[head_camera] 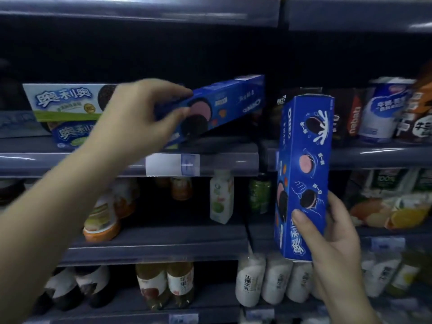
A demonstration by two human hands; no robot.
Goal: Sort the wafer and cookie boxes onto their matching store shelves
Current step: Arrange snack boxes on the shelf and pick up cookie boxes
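Left hand (138, 113) reaching up and forward, fingers pinched on the near end of a long blue cardboard cookie box with a pink-cream biscuit printed on its face (217, 108); right hand (332, 242) lower and to the right, wrapped round the bottom end of a second blue cardboard cookie box printed with splash and biscuit drawings (306, 164). Both closed on their boxes, neither free. Left box hovering over the grey shelf ledge (222, 157), near end apparently touching or just above it, long axis nearly level and tilted up to the right, far end aimed into the shelf bay, beside a stack of pale green-and-white cookie boxes (63, 101). Right box held clear of the shelves in front of the divider, long axis close to upright, top leaning slightly right, print sideways. Probably light, stiff along the edges yet easily dented on the broad faces, with brittle contents; glossy card, so possibly slick. Best gripped across the narrow sides near an end, as now, without squeezing. Probably wise to slide the left box in flat, lengthwise beside the stack.
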